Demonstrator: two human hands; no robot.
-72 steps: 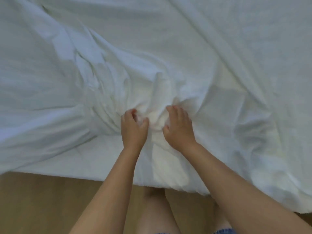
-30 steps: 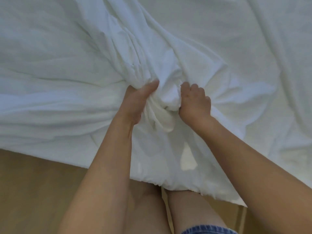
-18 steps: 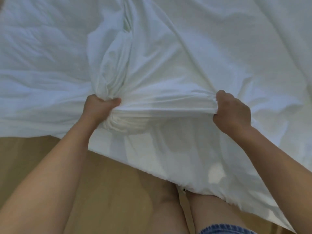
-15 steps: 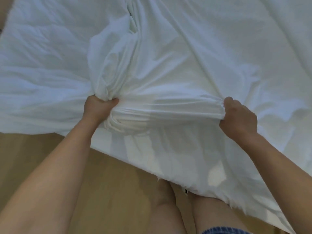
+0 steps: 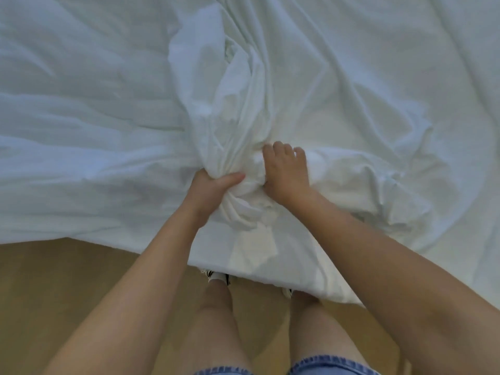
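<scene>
A large white sheet (image 5: pixel 108 117) covers the whole upper part of the head view, wrinkled and bunched into a thick ridge at the centre. My left hand (image 5: pixel 209 189) grips that gathered bunch, thumb wrapped across the folds. My right hand (image 5: pixel 286 171) is right beside it on the bunch, fingers curled down into the cloth. The two hands nearly touch. The sheet's near edge hangs down toward the floor in front of my legs.
A tan wooden floor (image 5: pixel 67 288) lies along the bottom left. My bare legs (image 5: pixel 216 320), denim shorts and the tips of my shoes show below the sheet's hanging edge.
Half a second ago my hands were spread wide apart, pulling a band of sheet taut. My right hand has now come back left beside the left hand, gathering more cloth.
</scene>
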